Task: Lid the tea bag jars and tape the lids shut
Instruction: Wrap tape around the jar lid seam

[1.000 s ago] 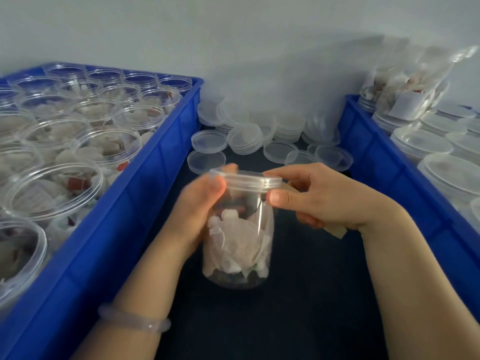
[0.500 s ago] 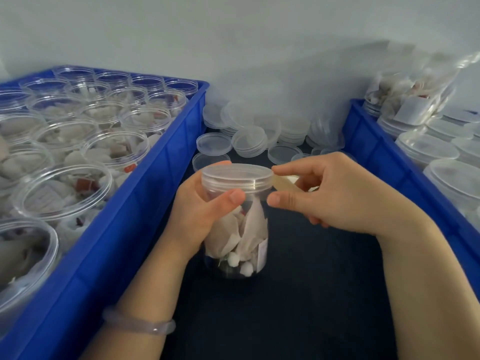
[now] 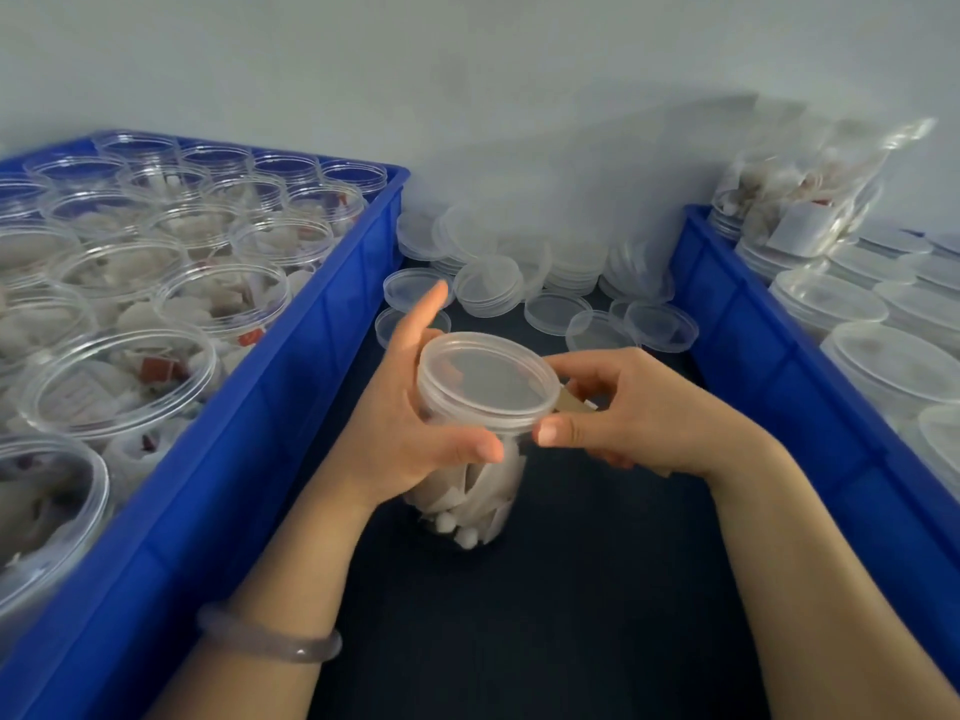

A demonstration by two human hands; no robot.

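A clear plastic jar (image 3: 472, 504) filled with white tea bags is held between the two blue crates, tilted toward me, with a clear lid (image 3: 487, 379) on top. My left hand (image 3: 402, 426) wraps the jar just under the lid, thumb across the front, index finger lifted. My right hand (image 3: 634, 413) is at the lid's right rim, thumb and forefinger pinching a beige roll of tape (image 3: 574, 403) that is mostly hidden behind the fingers.
A blue crate (image 3: 291, 387) on the left holds several open jars of tea bags. A blue crate (image 3: 779, 366) on the right holds several lidded jars and a bag of tea bags (image 3: 810, 200). Loose lids (image 3: 488, 285) pile at the back on the dark mat (image 3: 519, 615).
The jar has come up and tilted toward me, so the lid's top now faces the camera. My left thumb has shifted across the front; my right hand stays at the lid's right rim.
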